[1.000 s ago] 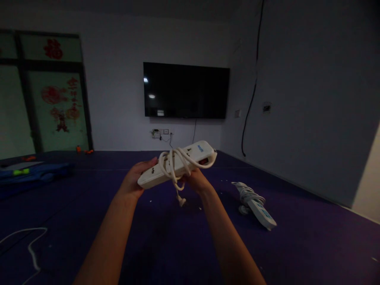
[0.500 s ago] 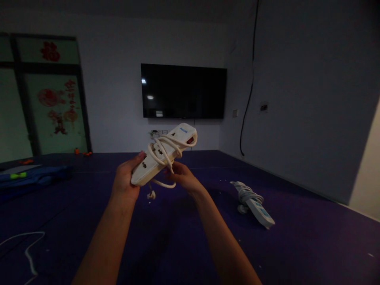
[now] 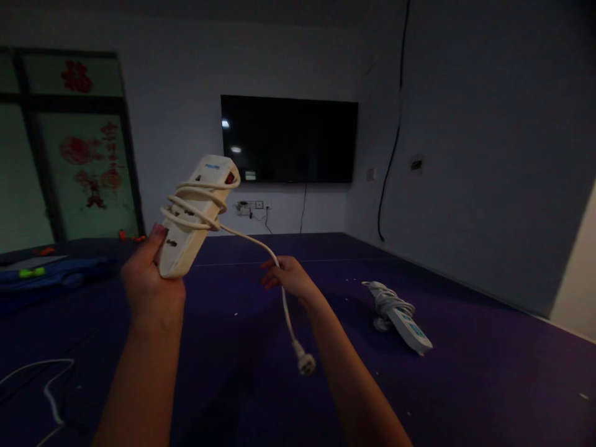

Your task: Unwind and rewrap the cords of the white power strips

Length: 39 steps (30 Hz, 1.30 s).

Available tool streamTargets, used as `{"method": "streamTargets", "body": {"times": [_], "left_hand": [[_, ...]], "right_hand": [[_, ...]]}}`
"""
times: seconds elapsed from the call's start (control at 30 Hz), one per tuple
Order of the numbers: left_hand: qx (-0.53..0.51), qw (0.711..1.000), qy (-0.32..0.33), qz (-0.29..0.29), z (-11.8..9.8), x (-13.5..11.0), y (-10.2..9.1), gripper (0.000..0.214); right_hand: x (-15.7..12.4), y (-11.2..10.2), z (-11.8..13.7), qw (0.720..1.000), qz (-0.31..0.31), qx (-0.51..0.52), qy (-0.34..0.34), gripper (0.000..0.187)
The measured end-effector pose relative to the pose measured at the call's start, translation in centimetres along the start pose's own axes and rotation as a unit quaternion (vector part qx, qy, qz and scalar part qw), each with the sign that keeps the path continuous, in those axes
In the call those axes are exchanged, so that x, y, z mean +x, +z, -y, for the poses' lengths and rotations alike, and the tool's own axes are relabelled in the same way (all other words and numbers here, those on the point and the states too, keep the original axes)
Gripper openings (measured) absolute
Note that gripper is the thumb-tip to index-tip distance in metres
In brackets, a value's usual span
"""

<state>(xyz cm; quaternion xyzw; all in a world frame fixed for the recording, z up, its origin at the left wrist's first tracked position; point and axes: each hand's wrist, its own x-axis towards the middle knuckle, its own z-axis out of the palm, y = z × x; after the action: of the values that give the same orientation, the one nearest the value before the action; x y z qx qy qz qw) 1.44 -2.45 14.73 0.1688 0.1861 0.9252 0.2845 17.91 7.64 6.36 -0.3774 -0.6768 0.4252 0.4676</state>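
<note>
My left hand is closed round the lower end of a white power strip, which it holds up at a slant, its sockets and red switch facing me. Several turns of the strip's white cord wrap its middle. From there the loose length runs right to my right hand, where the cord lies between thumb and fingers. Below that hand the plug dangles at the cord's end, above the purple surface.
A second white power strip, its cord wound round it, lies to the right on the purple surface. A thin white cable is at lower left. Blue cloth lies further back, and a television hangs on the far wall.
The power strip in my left hand has moved left and up and tilted more upright. A longer stretch of cord now spans between my hands, with the plug hanging lower and further right.
</note>
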Motion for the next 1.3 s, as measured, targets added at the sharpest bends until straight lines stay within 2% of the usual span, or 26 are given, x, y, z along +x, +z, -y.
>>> {"method": "streamTargets", "body": {"times": [0.1,0.2,0.23,0.3,0.37,0.43,0.5,0.63,0.77,0.87,1.03,1.1,1.2,1.3], "left_hand": [[0.01,0.997,0.078,0.001,-0.8,0.6,-0.4,0.01],[0.051,0.984,0.167,-0.038,-1.2,1.9,-1.3,0.003],[0.071,0.975,0.201,-0.061,-1.1,2.4,-1.7,0.008],[0.13,0.952,0.263,-0.09,-0.8,3.5,-2.7,0.019],[0.217,0.921,0.309,-0.093,-0.3,4.7,-3.7,0.025],[0.343,0.869,0.351,-0.059,0.2,5.6,-4.6,0.03],[0.451,0.817,0.359,0.003,0.7,6.2,-5.3,0.034],[0.564,0.755,0.312,0.125,1.5,5.9,-5.4,0.035],[0.62,0.703,0.287,0.195,2.4,5.2,-4.8,0.039],[0.665,0.653,0.233,0.276,2.5,4.9,-4.6,0.039],[0.657,0.565,-0.004,0.5,2.1,3.3,-4.3,0.035],[0.623,0.539,-0.054,0.564,2.0,2.1,-3.9,0.032],[0.572,0.534,-0.057,0.62,1.8,0.4,-3.3,0.026],[0.509,0.568,-0.033,0.645,1.4,-0.5,-2.9,0.022]], "right_hand": [[0.0,-1.2,-0.4,0.986,-0.09,-0.137,0.003,0.033],[-0.3,-3.4,-0.5,0.943,-0.176,-0.278,-0.057,0.028],[-0.6,-4.1,-0.3,0.941,-0.164,-0.285,-0.086,0.024],[-1.4,-5.1,0.4,0.955,-0.086,-0.248,-0.139,0.011],[-2.3,-5.8,1.4,0.967,-0.021,-0.186,-0.175,0.013],[-3.2,-6.1,2.4,0.969,-0.036,-0.141,-0.2,0.024],[-3.8,-6.4,3.2,0.962,-0.105,-0.111,-0.224,0.028],[-4.3,-6.7,4.2,0.927,-0.246,-0.068,-0.275,0.025],[-5.0,-6.4,5.1,0.889,-0.312,-0.066,-0.329,0.019],[-5.9,-5.8,6.1,0.881,-0.305,-0.102,-0.347,0.017],[-6.7,-4.9,6.8,0.889,-0.26,-0.125,-0.354,0.015],[-6.4,-4.8,6.7,0.897,-0.248,-0.118,-0.347,0.016],[-5.7,-5.3,6.0,0.908,-0.237,-0.109,-0.327,0.02],[-4.5,-6.2,4.6,0.919,-0.247,-0.095,-0.294,0.026]]}}
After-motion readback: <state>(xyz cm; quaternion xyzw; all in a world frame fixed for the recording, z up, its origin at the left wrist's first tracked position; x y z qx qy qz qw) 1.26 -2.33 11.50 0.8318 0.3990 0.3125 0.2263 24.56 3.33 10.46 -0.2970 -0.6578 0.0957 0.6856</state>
